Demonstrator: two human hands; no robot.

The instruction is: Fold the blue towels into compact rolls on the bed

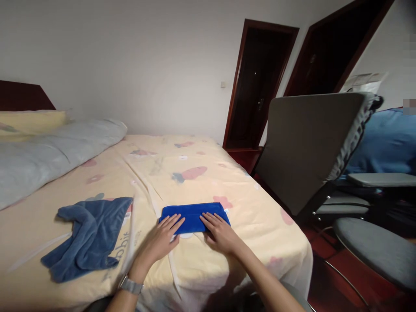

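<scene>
Closest in, there's a watch (130, 285) on the left wrist, right at the bottom edge; both forearms reach forward over the near edge of the bed (260, 225); the left hand (160, 242) lies flat, palm down, fingers straight and slightly spread, fingertips resting on the near left part of the towel (194, 216); the right hand (221, 234) does the same on the near right part, fingers out flat and a bit apart, not curled round anything; so neither hand is gripping, both are just pressing down on the cloth.

The towel is bright blue and folded into a neat long rectangle; it sits on the yellow sheet close to the foot corner of the bed, straight ahead of the person, with a small white tag poking out at its right end.

Off to the left, well apart from it, a second cloth (89, 236) in darker blue lies crumpled and unfolded on the same sheet; the sheet has pink and blue cartoon prints on it.

Further back on the left, a grey duvet (48, 151) is bunched along the bed, with a yellow pillow (30, 122) behind it against the dark headboard.

On the right, beside the bed, stands a grey chair (308, 147) with its back tilted; something blue sits behind it; past that, a dark wooden door (256, 86) in a white wall.
</scene>
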